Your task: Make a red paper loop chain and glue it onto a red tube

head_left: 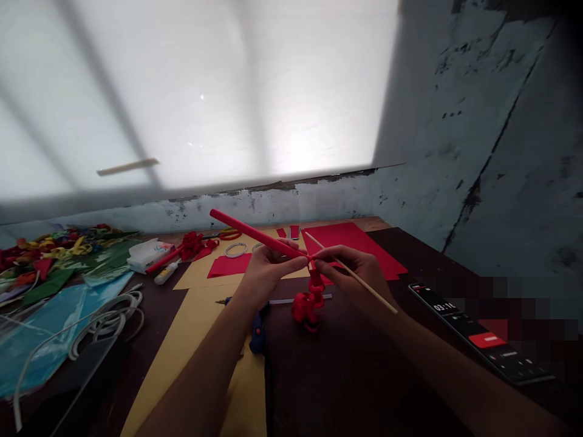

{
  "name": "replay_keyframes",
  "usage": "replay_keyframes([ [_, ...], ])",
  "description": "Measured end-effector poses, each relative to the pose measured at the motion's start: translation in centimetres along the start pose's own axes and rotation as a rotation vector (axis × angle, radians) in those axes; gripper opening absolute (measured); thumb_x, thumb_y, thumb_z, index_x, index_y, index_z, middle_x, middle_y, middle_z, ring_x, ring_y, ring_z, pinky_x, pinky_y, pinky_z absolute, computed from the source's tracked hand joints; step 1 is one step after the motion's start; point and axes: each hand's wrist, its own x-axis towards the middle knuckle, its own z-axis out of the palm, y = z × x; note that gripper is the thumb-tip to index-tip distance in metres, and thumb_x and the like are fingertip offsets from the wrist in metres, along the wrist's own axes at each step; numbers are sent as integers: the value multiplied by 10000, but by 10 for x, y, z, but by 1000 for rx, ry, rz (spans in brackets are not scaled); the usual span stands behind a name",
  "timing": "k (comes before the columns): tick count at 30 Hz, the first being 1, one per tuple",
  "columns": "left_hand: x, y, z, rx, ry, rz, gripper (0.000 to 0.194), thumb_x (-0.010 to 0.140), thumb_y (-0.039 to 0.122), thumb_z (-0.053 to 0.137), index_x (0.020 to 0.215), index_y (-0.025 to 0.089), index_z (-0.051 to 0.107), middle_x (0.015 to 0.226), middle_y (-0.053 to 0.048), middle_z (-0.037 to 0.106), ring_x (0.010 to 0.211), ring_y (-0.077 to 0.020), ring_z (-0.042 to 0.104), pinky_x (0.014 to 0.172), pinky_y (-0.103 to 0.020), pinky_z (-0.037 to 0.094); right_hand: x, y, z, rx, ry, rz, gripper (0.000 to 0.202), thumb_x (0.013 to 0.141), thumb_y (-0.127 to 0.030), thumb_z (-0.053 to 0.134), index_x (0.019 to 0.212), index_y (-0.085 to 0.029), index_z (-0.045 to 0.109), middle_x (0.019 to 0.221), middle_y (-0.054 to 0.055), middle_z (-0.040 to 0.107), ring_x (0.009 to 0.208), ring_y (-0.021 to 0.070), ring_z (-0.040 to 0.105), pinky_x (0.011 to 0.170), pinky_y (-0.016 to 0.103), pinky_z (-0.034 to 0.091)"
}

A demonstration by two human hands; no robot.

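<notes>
My left hand (273,270) is closed around the lower end of a red paper tube (246,229), which slants up to the left. My right hand (353,273) pinches at the tube's lower end, fingertips close to the left thumb. A thin wooden stick (376,295) lies across the right hand, held in its fingers. Below both hands hangs a curled red paper strip (306,309) with looped petals. Whether the strip is joined to the tube is hidden by the fingertips. Under the left wrist lies a blue glue gun (257,332), with a pale glue stick (325,297) sticking out.
Red sheets (364,246) and yellow paper (177,340) cover parts of the dark table. To the left are a red paper flower (195,244), glue bottle (166,273), white box (148,255), coiled cable (107,315) and coloured scraps (68,249). A phone (478,334) lies right.
</notes>
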Motion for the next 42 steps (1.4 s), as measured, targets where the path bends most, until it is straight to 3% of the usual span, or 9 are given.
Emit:
replay_keyframes([
  [9,-2,-9,11,31,26,104,236,733,272,810,907,156,702,887,-57,723,854,-181,662,805,-306,519,2,4,0,-5,53,-52,150,766,-281,764,884,-204,712,864,35,731,800,193,704,706,285,575],
  [21,-2,-10,6,104,-19,40,395,695,274,842,1026,157,661,925,-77,740,872,-204,698,797,-318,548,-3,0,-3,-385,37,-133,40,799,-202,660,823,-222,684,777,17,700,688,189,689,642,291,543],
  [29,-3,-8,8,99,-56,32,416,696,270,844,1046,149,655,927,-84,747,872,-209,707,818,-334,560,-2,-2,-7,-375,20,-218,55,771,-181,680,730,-218,677,710,4,652,631,165,626,586,276,481],
  [34,-2,-8,6,92,-31,13,421,682,269,852,1039,151,662,921,-80,749,885,-215,709,848,-353,559,0,0,-7,-449,1,-303,64,800,-174,656,781,-230,680,763,6,669,694,171,629,656,293,496],
  [38,-2,-7,6,100,-12,21,418,672,270,856,1028,158,667,905,-71,753,868,-213,712,830,-344,559,0,2,-6,-489,-10,-316,108,803,-152,635,826,-240,692,810,7,694,754,184,652,732,317,516],
  [42,-3,-5,8,100,-41,18,410,668,262,856,1017,154,669,904,-73,751,878,-218,709,828,-344,555,-1,1,-5,-452,-14,-263,86,800,-174,644,813,-235,702,805,11,702,733,185,666,703,314,527],
])
